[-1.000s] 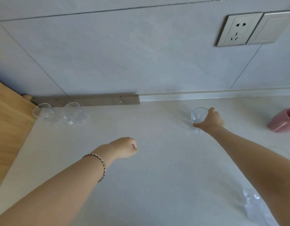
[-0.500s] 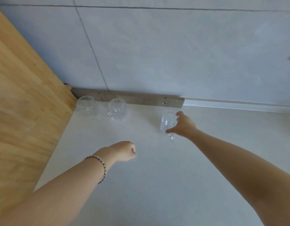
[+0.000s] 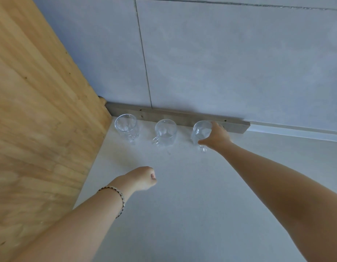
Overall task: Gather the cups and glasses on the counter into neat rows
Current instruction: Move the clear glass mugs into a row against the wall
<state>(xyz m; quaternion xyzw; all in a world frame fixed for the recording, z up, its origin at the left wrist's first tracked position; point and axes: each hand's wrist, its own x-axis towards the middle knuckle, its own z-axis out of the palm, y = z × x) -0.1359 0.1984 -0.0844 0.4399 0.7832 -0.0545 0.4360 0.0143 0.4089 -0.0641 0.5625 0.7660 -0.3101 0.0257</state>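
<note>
Three clear glass cups with handles stand along the back of the white counter (image 3: 201, 214). The left glass cup (image 3: 126, 127) is beside the wooden panel, the middle glass cup (image 3: 165, 132) is a gap to its right. My right hand (image 3: 216, 137) grips the third glass cup (image 3: 200, 130) by its rim, in line with the other two, close to the grey strip at the wall. My left hand (image 3: 142, 177) hovers over the counter nearer to me, closed in a loose fist and holding nothing.
A tall wooden panel (image 3: 37, 129) walls off the left side of the counter. A grey metal strip (image 3: 182, 116) runs along the foot of the tiled wall (image 3: 230, 63) behind the cups.
My right hand has carried the third glass cup leftward and back to the wall, into line with the other two. The view has swung left. My left hand has hardly moved.
</note>
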